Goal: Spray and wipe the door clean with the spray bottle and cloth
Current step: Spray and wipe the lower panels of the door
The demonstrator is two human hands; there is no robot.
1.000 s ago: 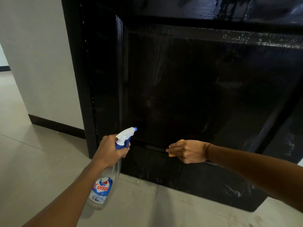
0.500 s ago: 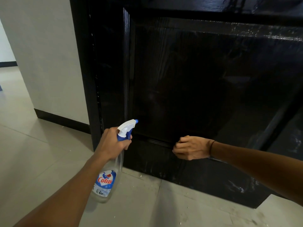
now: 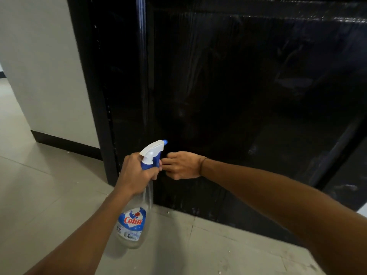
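Head view, looking forward and down at the lower part of a glossy black door (image 3: 248, 92) with a recessed panel, set in a black frame (image 3: 89, 86) beside a pale wall (image 3: 39, 62) with a dark skirting strip (image 3: 65, 144). The left hand (image 3: 135, 172) grips the neck of a clear spray bottle (image 3: 139, 205), its fingers curled round the blue collar just below the white trigger head; the blue nozzle tip points toward the door panel, and the bottle body hangs down and slightly tilted, its blue-and-white label reading "Colin". The right hand (image 3: 182, 165) is held against the door at the bottom edge of the recessed panel, just beside the bottle's trigger head, with its fingers curled inward; whether they hold anything cannot be told, since the cloth does not show in this view. A thin dark band circles the right wrist. White streaks and specks mark the bottom rail of the door. The floor (image 3: 49, 195) is of light grey tiles, with small white crumbs scattered near the door's foot.
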